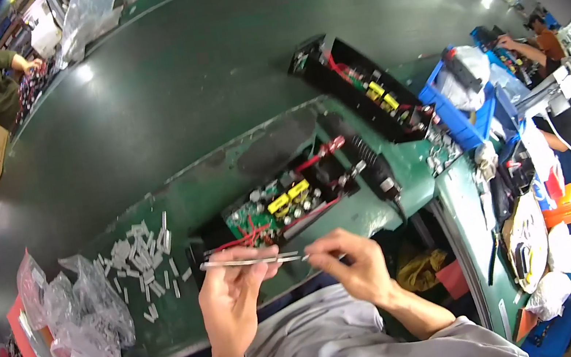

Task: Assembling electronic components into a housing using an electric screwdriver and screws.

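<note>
Over the near edge of the bench, my left hand (234, 289) pinches a pair of slim silvery tweezers (246, 261) between thumb and fingers, its tips pointing right. Right at those tips, my right hand (355, 266) has thumb and forefinger pressed together; whatever tiny thing sits between them is too small to name. Just beyond both hands lies an opened black-cased device with a green circuit board (250, 215), yellow parts and red wires. To its right rests a black electric screwdriver (371, 166).
Many short clear tubes (138, 256) lie scattered at left beside crumpled plastic bags (85, 319). A second black-cased circuit unit (369, 92) stands farther right, near a blue bin (453, 105) and small loose hardware (443, 153). Other people work at the far left and far right.
</note>
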`<state>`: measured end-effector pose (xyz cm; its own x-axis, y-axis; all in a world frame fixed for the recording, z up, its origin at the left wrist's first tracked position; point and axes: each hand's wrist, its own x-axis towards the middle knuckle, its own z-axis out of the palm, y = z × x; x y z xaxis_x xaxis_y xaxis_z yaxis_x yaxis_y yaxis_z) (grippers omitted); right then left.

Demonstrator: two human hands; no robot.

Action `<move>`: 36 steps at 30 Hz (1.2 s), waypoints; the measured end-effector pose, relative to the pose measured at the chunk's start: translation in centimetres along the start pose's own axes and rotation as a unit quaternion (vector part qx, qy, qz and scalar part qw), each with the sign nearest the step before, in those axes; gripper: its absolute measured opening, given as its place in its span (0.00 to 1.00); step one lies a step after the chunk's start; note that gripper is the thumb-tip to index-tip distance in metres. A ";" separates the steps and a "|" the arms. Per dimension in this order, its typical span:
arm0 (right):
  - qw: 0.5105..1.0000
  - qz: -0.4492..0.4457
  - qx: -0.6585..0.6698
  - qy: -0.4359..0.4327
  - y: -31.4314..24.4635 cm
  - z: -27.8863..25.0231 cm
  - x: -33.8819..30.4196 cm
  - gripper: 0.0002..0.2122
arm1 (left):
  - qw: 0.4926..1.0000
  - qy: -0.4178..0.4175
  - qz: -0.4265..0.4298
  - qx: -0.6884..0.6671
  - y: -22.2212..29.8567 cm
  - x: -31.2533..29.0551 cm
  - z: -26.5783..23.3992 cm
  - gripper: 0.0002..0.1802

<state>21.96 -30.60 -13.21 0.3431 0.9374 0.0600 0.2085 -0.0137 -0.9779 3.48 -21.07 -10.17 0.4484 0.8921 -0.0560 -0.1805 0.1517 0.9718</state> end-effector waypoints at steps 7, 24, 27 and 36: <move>0.997 0.037 0.062 0.020 0.3 -0.1 0.0 0.10 | 1.000 0.010 -0.019 0.009 -0.2 0.2 0.5 0.11; 0.974 -0.137 -0.174 0.050 2.0 -2.3 2.0 0.11 | 0.933 -0.015 0.185 0.307 -1.8 2.1 0.5 0.08; 0.968 -0.132 -0.214 -0.016 1.8 -2.6 2.7 0.13 | 0.930 -0.030 0.189 0.314 -2.1 2.6 0.7 0.09; 0.988 -0.081 -0.125 -0.039 1.2 -2.8 4.6 0.11 | 0.903 -0.055 0.192 0.381 -3.5 4.2 0.7 0.13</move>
<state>26.41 -27.24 -13.58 0.2172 0.9582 0.1864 0.4780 0.0620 -0.8761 6.55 -18.18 -13.64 0.5725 0.7627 0.3008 0.2949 -0.5339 0.7925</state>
